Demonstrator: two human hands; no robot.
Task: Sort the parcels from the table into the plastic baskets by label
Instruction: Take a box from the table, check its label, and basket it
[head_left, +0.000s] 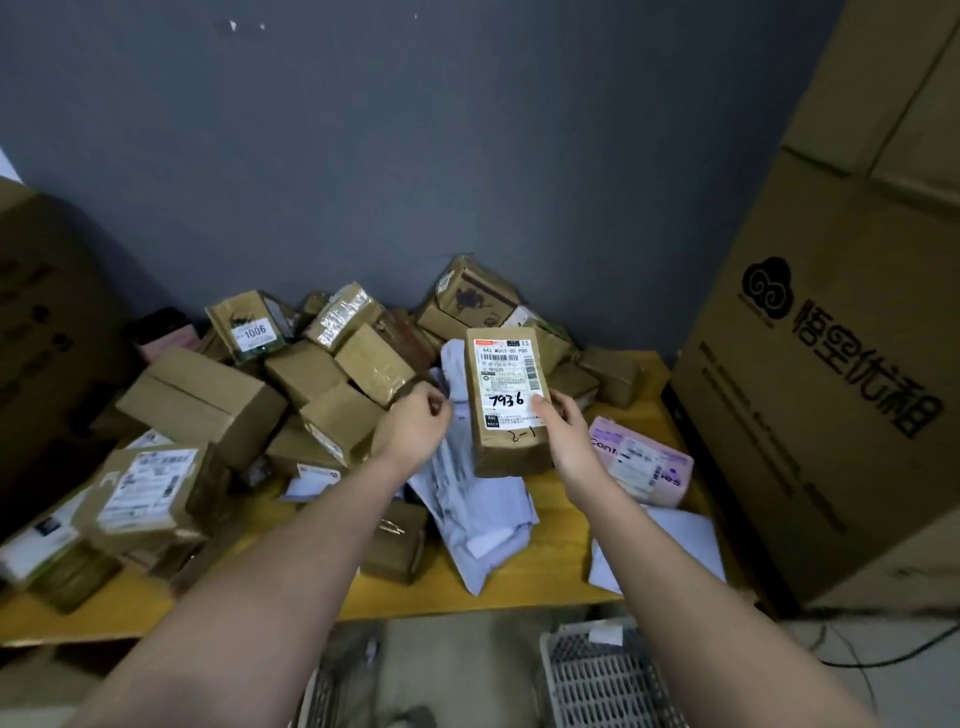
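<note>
Holding the brown taped parcel (506, 410) upright in our right hand (563, 423), left hand (415, 423) curled empty at nine o'clock; one-handed, we risk dropping it.

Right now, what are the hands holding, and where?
Right hand grips the brown parcel marked 7936 by its lower right edge. Left hand is curled, apparently holding nothing.

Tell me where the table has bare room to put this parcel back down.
Free patches on the wooden table: the front strip between the grey mailer bag and the white mailer, and the front edge below the small brown box. The left and back are crowded with piled boxes, including the 1006 box. The right hand holds the 7936 parcel.
</note>
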